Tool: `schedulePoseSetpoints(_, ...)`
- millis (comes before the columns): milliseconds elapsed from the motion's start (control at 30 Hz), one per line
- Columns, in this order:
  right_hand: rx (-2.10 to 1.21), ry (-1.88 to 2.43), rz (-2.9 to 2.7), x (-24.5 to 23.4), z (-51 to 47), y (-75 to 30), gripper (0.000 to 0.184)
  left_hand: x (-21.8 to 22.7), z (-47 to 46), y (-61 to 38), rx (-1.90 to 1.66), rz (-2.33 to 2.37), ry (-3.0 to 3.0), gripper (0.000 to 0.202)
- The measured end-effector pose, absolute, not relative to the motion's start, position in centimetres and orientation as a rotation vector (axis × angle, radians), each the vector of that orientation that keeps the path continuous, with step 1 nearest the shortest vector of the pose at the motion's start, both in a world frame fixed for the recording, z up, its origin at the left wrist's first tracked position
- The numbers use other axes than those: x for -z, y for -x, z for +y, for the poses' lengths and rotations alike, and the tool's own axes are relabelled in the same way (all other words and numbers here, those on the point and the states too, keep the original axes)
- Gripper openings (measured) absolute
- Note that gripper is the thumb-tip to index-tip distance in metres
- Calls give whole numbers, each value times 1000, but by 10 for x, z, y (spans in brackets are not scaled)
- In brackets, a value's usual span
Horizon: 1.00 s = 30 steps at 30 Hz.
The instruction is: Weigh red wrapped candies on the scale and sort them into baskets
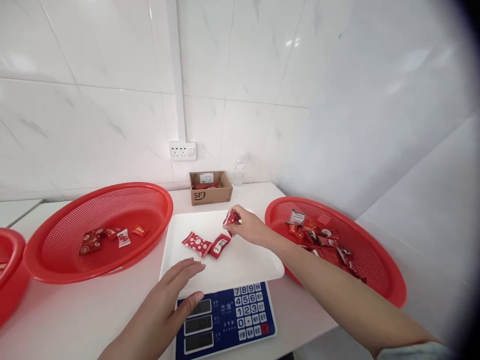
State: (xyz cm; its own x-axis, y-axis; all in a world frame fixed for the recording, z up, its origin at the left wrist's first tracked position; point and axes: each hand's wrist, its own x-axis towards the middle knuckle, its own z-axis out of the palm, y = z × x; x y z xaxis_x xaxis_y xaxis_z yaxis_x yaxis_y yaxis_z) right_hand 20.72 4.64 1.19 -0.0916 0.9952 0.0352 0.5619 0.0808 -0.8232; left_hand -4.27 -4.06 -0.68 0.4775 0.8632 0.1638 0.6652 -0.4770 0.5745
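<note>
My right hand (245,225) is closed on a red candy packet (231,218) above the far right part of the white scale tray (240,272). Two more wrapped pieces rest on the tray: a red packet with pale spots (197,243) and a red packet with a white label (219,245). My left hand (174,290) hovers over the tray's near left edge, fingers apart, holding nothing. Below the tray shows the blue keypad panel (227,327) of the scale, with number keys and dark displays.
A red basket (146,192) with several wrapped pieces stands at left, and part of another red basket (13,280) beyond it. At right, a red basket (390,280) holds many packets. A small cardboard box (212,196) and a clear plastic item (238,172) sit by the wall.
</note>
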Motion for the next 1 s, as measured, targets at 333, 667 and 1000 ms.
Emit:
schedulePoseSetpoints(333,-881,1552,-1743,-6,53,-195,63,8,-26,54,-483,1241,-2457,38)
schedulePoseSetpoints(667,-552,1372,-2352,11,16,-193,43,8,14,30,-286,1061,-2602,49)
schedulePoseSetpoints(1000,-589,1302,-2521,-3,-21,-202,29,-3,13,19,-347,857,-2471,26)
